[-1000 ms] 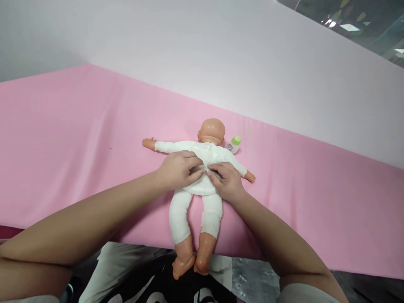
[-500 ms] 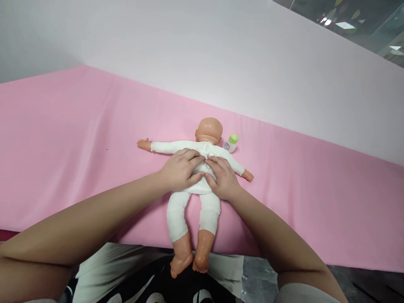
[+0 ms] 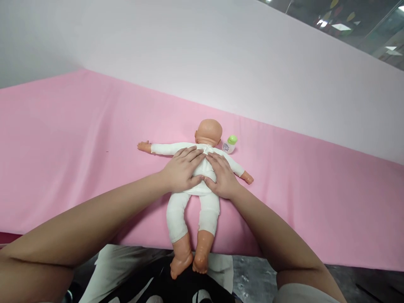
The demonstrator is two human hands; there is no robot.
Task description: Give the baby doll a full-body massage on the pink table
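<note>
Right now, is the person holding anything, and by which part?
Nothing is gripped. Both the left hand and right hand lie flat on the back of the doll.

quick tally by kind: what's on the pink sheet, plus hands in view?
Baby doll: 1
Small bottle with green cap: 1
Hands: 2, left hand and right hand, both flat on the doll's back
Total: 4

doll (image 3: 195,185) on sheet (image 3: 78,139), bottle (image 3: 229,144) right of head
</note>
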